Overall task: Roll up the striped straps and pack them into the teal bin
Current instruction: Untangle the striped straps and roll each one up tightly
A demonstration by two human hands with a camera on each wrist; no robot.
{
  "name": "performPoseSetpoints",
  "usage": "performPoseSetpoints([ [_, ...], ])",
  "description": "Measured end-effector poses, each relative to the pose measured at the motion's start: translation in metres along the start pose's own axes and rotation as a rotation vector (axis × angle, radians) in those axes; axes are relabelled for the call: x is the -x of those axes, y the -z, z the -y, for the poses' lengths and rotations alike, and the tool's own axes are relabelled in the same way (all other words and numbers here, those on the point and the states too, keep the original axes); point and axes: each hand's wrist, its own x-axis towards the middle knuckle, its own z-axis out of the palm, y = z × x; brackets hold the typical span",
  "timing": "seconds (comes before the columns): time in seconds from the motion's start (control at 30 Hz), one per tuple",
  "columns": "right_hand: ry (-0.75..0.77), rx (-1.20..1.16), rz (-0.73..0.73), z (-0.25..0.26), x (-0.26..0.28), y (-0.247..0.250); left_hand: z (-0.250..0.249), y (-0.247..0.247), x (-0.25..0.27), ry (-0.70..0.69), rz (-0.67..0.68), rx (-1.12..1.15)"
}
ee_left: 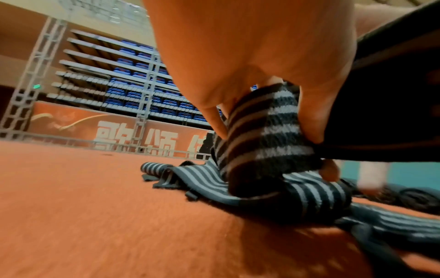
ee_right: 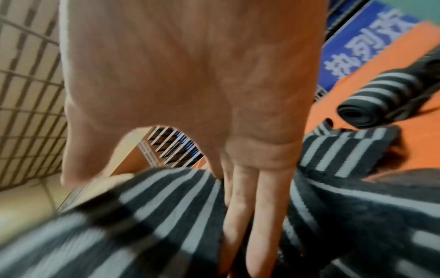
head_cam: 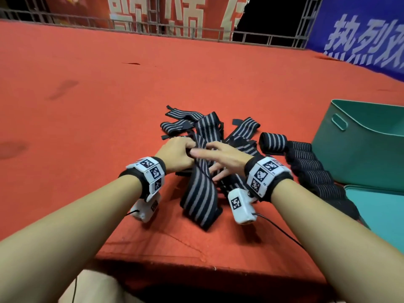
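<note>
Loose black-and-grey striped straps [head_cam: 205, 127] lie piled in the middle of the red carpeted table [head_cam: 87, 106]. My left hand [head_cam: 177, 153] grips the rolled-up end of one strap [ee_left: 264, 129], fingers and thumb curled round the small roll. That strap's flat tail [head_cam: 200, 193] runs toward me. My right hand [head_cam: 220, 159] lies beside the left with straight fingers [ee_right: 252, 225] resting along the same strap [ee_right: 154, 216], thumb spread out. A finished roll [head_cam: 273, 142] lies to the right, seen too in the right wrist view as a roll [ee_right: 381, 101]. The teal bin [head_cam: 354, 162] stands at the far right.
A row of several rolled straps [head_cam: 312, 171] lines the bin's near side. A flat teal lid [head_cam: 382, 211] lies in front of the bin. The table's front edge [head_cam: 175, 262] is close to my body. Railings and banners stand at the back.
</note>
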Motion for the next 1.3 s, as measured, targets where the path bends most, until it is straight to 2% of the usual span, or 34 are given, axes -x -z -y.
performPoseSetpoints([
  [0.07, 0.005, 0.033, -0.025, 0.003, -0.004, -0.009, -0.009, 0.002, 0.002, -0.071, 0.023, -0.122],
  [0.13, -0.006, -0.032, -0.047, 0.006, -0.008, -0.01, -0.005, 0.003, 0.004, -0.055, 0.016, -0.137],
  [0.23, 0.043, 0.208, -0.212, 0.006, -0.009, 0.001, 0.008, 0.003, 0.009, 0.038, 0.027, -0.047],
  [0.33, 0.087, 0.272, -0.323, 0.0, -0.01, 0.009, 0.013, 0.007, 0.01, 0.105, 0.032, -0.008],
  [0.47, -0.02, 0.22, -0.522, -0.007, -0.006, 0.023, 0.032, 0.02, 0.011, 0.279, -0.006, -0.009],
  [0.5, -0.008, 0.213, -0.614, -0.009, -0.004, 0.031, 0.038, 0.024, 0.013, 0.336, -0.053, -0.029],
  [0.57, 0.066, 0.033, -0.785, -0.01, 0.004, 0.044, 0.053, 0.032, 0.018, 0.463, -0.187, -0.026],
  [0.63, 0.106, -0.128, -0.768, -0.012, 0.011, 0.051, 0.062, 0.038, 0.022, 0.541, -0.316, 0.087],
  [0.7, 0.133, -0.225, -0.643, -0.015, 0.013, 0.049, 0.062, 0.039, 0.022, 0.533, -0.416, 0.319],
  [0.83, 0.106, -0.008, -0.449, -0.011, 0.01, 0.035, 0.023, 0.036, 0.008, 0.395, -0.514, 0.722],
  [0.93, 0.178, -0.076, -0.36, -0.003, 0.009, 0.021, -0.003, 0.027, -0.003, 0.375, -0.388, 0.834],
  [1.03, 0.223, -0.251, -0.349, -0.001, 0.011, 0.009, -0.011, 0.01, -0.004, 0.421, -0.167, 0.707],
  [1.17, 0.321, -0.583, -0.554, -0.005, 0.01, 0.017, 0.003, -0.003, 0.002, 0.568, -0.09, 0.544],
  [1.23, 0.349, -0.75, -0.637, -0.006, 0.009, 0.027, 0.011, -0.001, 0.007, 0.654, 0.076, 0.366],
  [1.3, 0.352, -0.733, -0.689, -0.009, 0.006, 0.034, 0.017, 0.002, 0.01, 0.691, 0.167, 0.328],
])
